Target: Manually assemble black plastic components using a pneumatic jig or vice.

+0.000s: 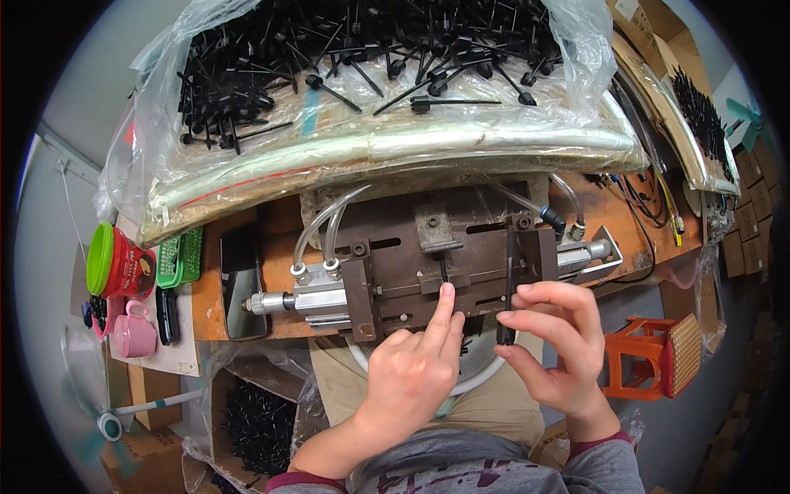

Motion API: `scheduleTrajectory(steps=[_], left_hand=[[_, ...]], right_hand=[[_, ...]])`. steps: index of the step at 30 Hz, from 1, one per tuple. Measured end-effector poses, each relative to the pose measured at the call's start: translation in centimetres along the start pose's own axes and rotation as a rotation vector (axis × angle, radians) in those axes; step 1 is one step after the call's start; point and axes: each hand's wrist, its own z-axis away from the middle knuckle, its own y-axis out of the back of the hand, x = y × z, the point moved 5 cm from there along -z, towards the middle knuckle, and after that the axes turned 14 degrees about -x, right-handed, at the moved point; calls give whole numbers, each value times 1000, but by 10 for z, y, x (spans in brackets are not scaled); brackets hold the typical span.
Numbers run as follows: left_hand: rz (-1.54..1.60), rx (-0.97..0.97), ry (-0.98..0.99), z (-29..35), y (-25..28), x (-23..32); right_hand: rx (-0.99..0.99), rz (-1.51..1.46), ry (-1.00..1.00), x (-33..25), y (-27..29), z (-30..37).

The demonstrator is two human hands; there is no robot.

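My right hand (568, 354) pinches a slim black plastic part (506, 331) upright between thumb and fingertips, its thick end low and its thin stem reaching up in front of the fixture. My left hand (410, 375) has its index finger stretched out, the tip touching the middle of a dark metal fixture (395, 222), just below a thin black rod (443, 267). That rod runs down from a grey metal block (435, 228). The left hand's other fingers are partly curled, and its thumb is hidden.
A plastic-lined tray (395, 144) heaped with black stemmed parts stands behind the fixture. Air cylinders (321, 300) with clear hoses flank it. A phone (241, 288), green basket (189, 255) and pink cup (134, 331) lie left. An orange stool (642, 358) stands right; a box of parts (259, 424) sits lower left.
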Motion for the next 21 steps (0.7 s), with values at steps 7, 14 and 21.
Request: scheduleTrajectory(steps=[7,14,21], left_hand=[[94,-29,-56,-6,21,-4],[172,510,-110,-93,96,-62],[44,244,-4,-168,80,-98]], right_hand=[[-80,131,27,2,-9,0],[-277,340,32,8,-36,7],[-278,598,138,1,-57,-10]])
